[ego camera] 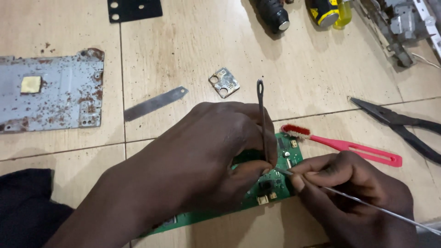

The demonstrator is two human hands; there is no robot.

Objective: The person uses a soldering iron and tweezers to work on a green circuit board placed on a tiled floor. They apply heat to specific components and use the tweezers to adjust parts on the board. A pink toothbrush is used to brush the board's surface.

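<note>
Both hands work close under the camera, on a tiled floor. Left hand point(206, 160) presses down over a green rectangular circuit board point(275, 183), its grip closed around a thin dark metal tool with a looped eye at its top point(260, 119). That tool stands nearly upright, its long axis running from the board surface up and away from the camera. Right hand point(353, 193) pinches a slim silver metal probe point(367, 206), grip closed, the probe lying almost flat and slanting from lower right up to its tip at the left. The two tips meet at one spot on the board, just between the hands; the left hand covers most of the board, the right sits beside its right end.

Farther out: one red plastic brush point(344, 144) just beyond the board, one pair of black pliers point(404, 126) to the right, one small square metal plate with two holes point(224, 82), one flat grey metal strip point(154, 104), and one rusted grey metal panel point(50, 92) far left.
</note>
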